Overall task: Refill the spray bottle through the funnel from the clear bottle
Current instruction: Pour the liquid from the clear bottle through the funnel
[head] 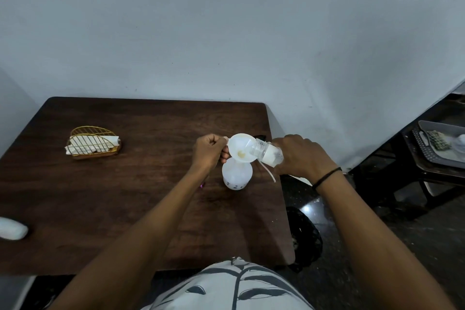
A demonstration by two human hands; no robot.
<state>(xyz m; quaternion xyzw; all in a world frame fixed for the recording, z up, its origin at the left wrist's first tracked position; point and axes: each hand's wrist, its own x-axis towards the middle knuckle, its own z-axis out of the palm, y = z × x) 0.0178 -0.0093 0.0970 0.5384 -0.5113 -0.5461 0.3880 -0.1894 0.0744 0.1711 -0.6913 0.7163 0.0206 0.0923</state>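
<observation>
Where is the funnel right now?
In the head view the funnel sits in the neck of the white spray bottle, near the table's right edge, between the left hand and the tipped clear bottle.

I note white spray bottle (236,175) upright near the table's right edge, translucent funnel (242,148) seated in its neck, clear bottle (267,152) tipped mouth-down over funnel rim.

Dark wood table (125,196) against the wall, holding a gold wire napkin holder (93,143), the white spray bottle (237,174), and some white thing (12,228) at the left edge.
</observation>
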